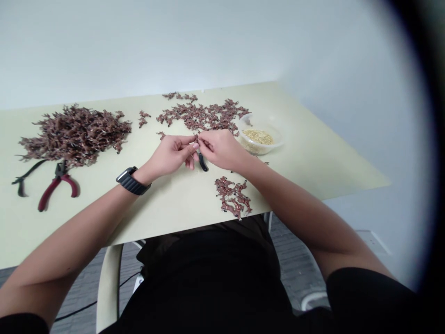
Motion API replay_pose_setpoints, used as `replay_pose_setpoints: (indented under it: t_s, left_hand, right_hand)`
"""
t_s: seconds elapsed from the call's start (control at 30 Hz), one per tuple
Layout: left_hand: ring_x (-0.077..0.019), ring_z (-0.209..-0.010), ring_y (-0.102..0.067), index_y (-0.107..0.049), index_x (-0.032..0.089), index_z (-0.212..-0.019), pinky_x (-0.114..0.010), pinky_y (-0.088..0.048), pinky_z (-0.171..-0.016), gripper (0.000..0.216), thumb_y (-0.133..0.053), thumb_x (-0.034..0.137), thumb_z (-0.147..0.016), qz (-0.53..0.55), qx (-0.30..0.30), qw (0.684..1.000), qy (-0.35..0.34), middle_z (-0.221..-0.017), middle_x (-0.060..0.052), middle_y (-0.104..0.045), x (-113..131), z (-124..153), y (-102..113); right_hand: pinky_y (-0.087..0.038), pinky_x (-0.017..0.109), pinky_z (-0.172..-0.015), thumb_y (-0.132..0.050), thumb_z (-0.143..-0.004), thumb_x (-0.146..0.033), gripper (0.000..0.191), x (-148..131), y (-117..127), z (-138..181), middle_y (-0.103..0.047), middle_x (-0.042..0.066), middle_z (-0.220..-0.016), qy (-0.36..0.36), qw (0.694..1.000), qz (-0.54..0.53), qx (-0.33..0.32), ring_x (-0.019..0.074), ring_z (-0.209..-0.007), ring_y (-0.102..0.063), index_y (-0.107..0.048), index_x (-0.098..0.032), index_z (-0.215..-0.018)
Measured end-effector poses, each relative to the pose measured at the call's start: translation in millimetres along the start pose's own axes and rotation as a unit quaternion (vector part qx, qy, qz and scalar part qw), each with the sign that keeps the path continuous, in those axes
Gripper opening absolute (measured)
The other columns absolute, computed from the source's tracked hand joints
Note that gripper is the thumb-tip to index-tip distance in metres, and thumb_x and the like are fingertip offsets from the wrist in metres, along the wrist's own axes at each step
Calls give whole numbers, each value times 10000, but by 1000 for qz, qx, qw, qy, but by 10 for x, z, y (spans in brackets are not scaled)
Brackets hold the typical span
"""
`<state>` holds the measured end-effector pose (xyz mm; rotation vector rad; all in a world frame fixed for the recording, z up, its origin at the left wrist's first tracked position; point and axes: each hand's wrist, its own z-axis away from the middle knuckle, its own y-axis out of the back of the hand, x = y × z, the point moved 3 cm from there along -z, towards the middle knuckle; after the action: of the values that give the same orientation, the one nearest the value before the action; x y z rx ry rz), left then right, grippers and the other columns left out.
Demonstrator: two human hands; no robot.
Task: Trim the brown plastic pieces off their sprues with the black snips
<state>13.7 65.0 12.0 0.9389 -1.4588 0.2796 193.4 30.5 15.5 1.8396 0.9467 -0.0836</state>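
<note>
My left hand (175,150) and my right hand (222,147) meet over the middle of the table, fingertips pinched close together. Between them shows a bit of a small brown deer figurine (196,137), mostly covered by the fingers. Whether both hands grip it equally is hard to see. Just below the fingertips lies a black curved tool handle (203,163), its other end hidden. Beyond the hands spreads a group of similar brown figurines (205,115). A smaller cluster of figurines (233,197) lies nearer my body, below my right wrist.
A clear plastic tub (278,139) with small yellow bits (257,136) stands right of my right hand. On the left rises a large heap of brown figurines (78,132). Red-handled pliers (59,183) and a black tool (29,176) lie before it on the pale yellow table (327,157).
</note>
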Motion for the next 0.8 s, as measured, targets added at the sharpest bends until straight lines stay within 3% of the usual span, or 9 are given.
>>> replay_pose_setpoints:
  t_s: [0.17, 0.33, 0.4, 0.5, 0.57, 0.63, 0.73, 0.8]
  left_hand:
    - [-140, -558, -690, -715, 123, -977, -227, -582, -566, 457, -670, 577, -982, -21, 11, 999, -22, -780, -84, -739, 28, 21, -25]
    - [-115, -535, -667, -739, 132, -1135, -199, -542, -575, 365, -606, 458, -1042, -126, 43, 988, -73, -742, -37, -731, 10, 54, -26]
    - [-107, -556, -672, -724, 142, -1262, -197, -541, -626, 335, -566, 352, -1054, -223, 68, 965, -120, -740, -17, -731, -14, 67, -9]
    - [-134, -702, -730, -646, 150, -1435, -216, -549, -704, 438, -537, 241, -1020, -334, 91, 918, -194, -861, -43, -774, -38, 85, -1]
    - [-134, -715, -736, -616, 149, -1474, -216, -548, -706, 474, -540, 234, -1014, -340, 91, 915, -195, -888, -48, -781, -44, 83, -4]
    - [-109, -615, -699, -642, 150, -1436, -203, -540, -670, 429, -547, 274, -1036, -293, 82, 940, -152, -805, -19, -758, -47, 68, -11]
    - [-91, -533, -655, -726, 144, -1225, -194, -528, -602, 324, -565, 366, -1054, -174, 50, 980, -78, -735, -1, -714, -52, 44, -35]
    - [-96, -538, -656, -730, 142, -1084, -197, -522, -567, 308, -584, 410, -1047, -101, 32, 993, -44, -752, -16, -712, -54, 32, -46]
  right_hand:
    - [-277, 308, -629, -513, -980, -219, 270, -27, 23, 3, -494, -25, -635, -7, 999, -40, 14, 117, -600, -400, -480, -201, -713]
    - [-255, 298, -577, -564, -916, -209, 258, -34, 51, -9, -440, -31, -614, -84, 983, -160, 21, 117, -596, -356, -508, -200, -664]
    - [-231, 291, -539, -587, -886, -211, 233, -1, 27, -22, -402, -32, -610, -140, 952, -271, -1, 116, -578, -316, -528, -203, -661]
    - [-174, 282, -499, -616, -865, -233, 147, 60, -45, -32, -343, -50, -619, -227, 865, -445, -56, 112, -556, -231, -569, -204, -728]
    - [-164, 281, -493, -619, -870, -249, 123, 89, -76, -34, -348, -55, -629, -246, 836, -484, -76, 112, -557, -214, -577, -203, -764]
    - [-195, 283, -503, -601, -887, -249, 154, 105, -67, -37, -379, -48, -630, -222, 869, -437, -65, 112, -557, -254, -567, -203, -744]
    - [-275, 290, -574, -563, -932, -229, 245, 65, 5, -35, -443, -32, -635, -118, 959, -257, -25, 118, -599, -368, -535, -199, -690]
    - [-297, 299, -623, -532, -969, -223, 266, 16, 53, -23, -484, -28, -653, -54, 987, -152, -15, 121, -626, -412, -520, -198, -705]
